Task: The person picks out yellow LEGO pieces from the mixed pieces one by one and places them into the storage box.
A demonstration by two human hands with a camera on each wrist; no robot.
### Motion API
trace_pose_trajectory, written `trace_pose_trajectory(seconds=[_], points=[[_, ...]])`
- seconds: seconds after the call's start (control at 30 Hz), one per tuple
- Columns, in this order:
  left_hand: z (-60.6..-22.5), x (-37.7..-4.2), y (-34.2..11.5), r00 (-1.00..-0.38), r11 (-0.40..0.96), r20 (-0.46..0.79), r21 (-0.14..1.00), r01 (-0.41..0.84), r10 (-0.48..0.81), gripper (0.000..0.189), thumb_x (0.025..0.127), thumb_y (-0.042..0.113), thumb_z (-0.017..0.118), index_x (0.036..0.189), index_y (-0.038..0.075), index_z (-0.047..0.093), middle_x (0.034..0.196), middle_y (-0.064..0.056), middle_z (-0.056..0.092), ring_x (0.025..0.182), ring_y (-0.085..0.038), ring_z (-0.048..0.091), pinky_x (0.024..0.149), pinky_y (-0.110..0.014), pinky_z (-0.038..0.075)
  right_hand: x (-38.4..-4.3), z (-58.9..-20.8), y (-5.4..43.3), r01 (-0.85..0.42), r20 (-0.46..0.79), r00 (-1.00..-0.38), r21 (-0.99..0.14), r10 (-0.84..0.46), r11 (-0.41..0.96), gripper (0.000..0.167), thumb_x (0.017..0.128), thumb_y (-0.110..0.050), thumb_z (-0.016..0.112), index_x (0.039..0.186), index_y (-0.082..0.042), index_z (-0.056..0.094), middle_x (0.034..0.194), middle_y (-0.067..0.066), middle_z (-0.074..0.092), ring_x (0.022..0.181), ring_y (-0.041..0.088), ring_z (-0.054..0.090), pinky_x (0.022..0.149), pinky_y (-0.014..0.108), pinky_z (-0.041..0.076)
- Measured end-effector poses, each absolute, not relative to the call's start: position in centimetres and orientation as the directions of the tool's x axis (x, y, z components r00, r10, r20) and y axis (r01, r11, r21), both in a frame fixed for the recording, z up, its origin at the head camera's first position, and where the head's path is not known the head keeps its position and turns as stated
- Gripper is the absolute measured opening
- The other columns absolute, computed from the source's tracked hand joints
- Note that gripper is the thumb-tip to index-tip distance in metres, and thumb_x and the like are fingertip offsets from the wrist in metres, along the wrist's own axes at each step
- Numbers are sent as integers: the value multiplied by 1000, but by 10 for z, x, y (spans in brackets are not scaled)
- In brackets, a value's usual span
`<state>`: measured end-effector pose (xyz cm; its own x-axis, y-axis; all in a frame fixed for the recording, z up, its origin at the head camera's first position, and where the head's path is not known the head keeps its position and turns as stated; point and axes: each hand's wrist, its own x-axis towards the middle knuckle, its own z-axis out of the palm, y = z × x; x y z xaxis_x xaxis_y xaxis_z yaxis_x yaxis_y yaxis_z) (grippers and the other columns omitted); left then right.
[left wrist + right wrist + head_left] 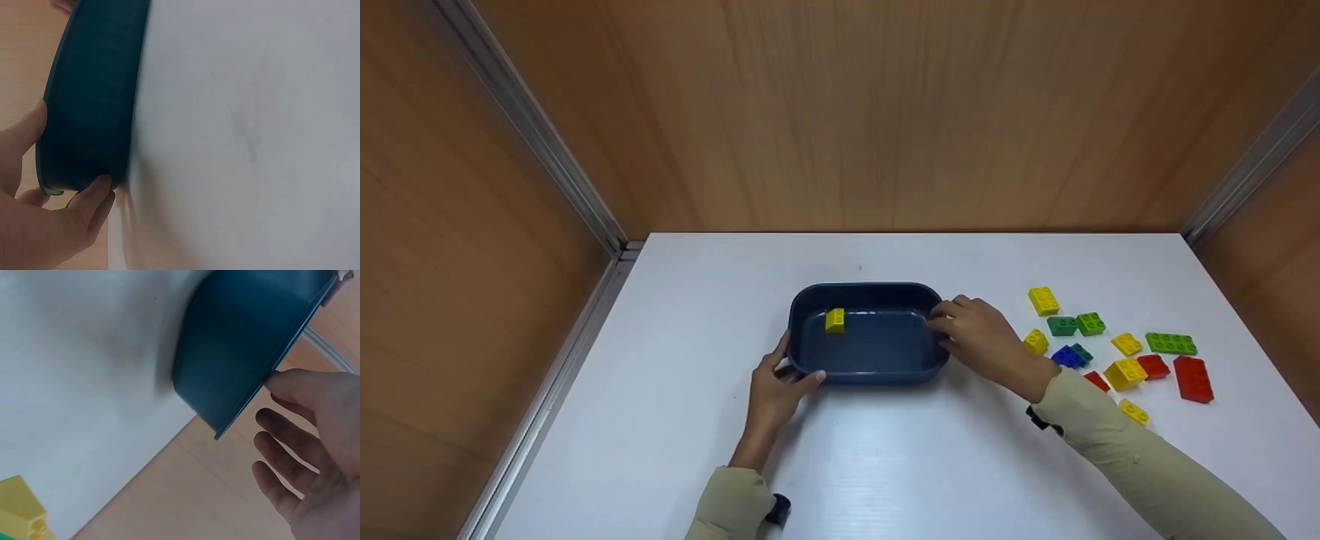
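A dark blue rectangular dish (870, 377) with rounded corners stands on the white table. One small yellow brick (835, 321) lies inside it, toward the left. My left hand (775, 394) grips the dish's left end, thumb at the front rim and fingers against the outer side; the left wrist view shows this hold on the dish wall (93, 101) up close. At the opposite end, my right hand (988, 346) holds the rim between thumb and index finger. In the right wrist view its other fingers (281, 486) hang loosely curled, apart from the dish.
To the right of the dish lie loose toy bricks: several yellow ones (1043, 301), a long light green one (1171, 343), a large red one (1193, 379), a blue one (1066, 356) and others. A wooden panel (885, 120) rises behind the table (607, 420), with more panels at both sides.
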<state>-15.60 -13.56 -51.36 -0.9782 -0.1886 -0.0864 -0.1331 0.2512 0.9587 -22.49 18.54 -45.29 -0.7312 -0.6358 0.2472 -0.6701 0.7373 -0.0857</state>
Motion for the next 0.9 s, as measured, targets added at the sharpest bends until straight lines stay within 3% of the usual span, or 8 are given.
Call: trace_pose_trajectory(seconds=[0.43,0.9], points=[[-512,-154,-135,-982,239,-72,965,-113,-174,91,89,11,86,165,12,37,157,-25,46,133,-43,57,107,-45,55,-219,-459,221,-579,230,-807,-126,-544,806,39,86,-2,87,124,-7,79,126,14,73,115,34,66,98,50,59],[-515,-155,-136,-981,220,-77,969,-116,-179,89,88,8,86,164,12,39,155,-25,47,132,-43,58,106,-43,56,-216,-470,273,-478,202,-872,-152,-446,865,41,83,-2,89,121,0,77,125,21,72,114,41,66,98,57,58]])
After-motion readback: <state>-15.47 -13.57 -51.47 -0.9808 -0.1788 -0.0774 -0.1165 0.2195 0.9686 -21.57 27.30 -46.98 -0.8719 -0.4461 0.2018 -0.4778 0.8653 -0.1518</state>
